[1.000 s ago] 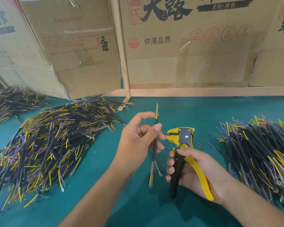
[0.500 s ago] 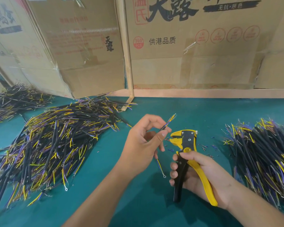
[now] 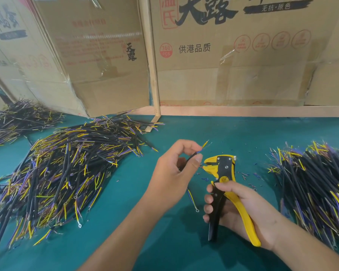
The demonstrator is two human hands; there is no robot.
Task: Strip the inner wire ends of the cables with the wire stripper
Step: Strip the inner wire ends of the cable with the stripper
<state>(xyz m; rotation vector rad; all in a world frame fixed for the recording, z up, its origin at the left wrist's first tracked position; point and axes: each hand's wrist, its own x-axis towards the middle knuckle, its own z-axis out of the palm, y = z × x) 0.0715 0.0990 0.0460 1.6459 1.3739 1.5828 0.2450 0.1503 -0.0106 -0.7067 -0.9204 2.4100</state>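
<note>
Cable (image 3: 192,156): pinched in left hand (image 3: 173,174), wire ends up beside stripper head.
Wire stripper (image 3: 222,173): upright, right hand (image 3: 241,210) curled round handles.
Surface: green mat (image 3: 213,132), cable piles (image 3: 67,165) either side.
Backdrop: cardboard boxes (image 3: 233,55).

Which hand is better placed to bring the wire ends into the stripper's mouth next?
The left hand. It pinches the cable, whose wire ends point up beside the wire stripper. The right hand grips the handles and needs only to squeeze.
</note>
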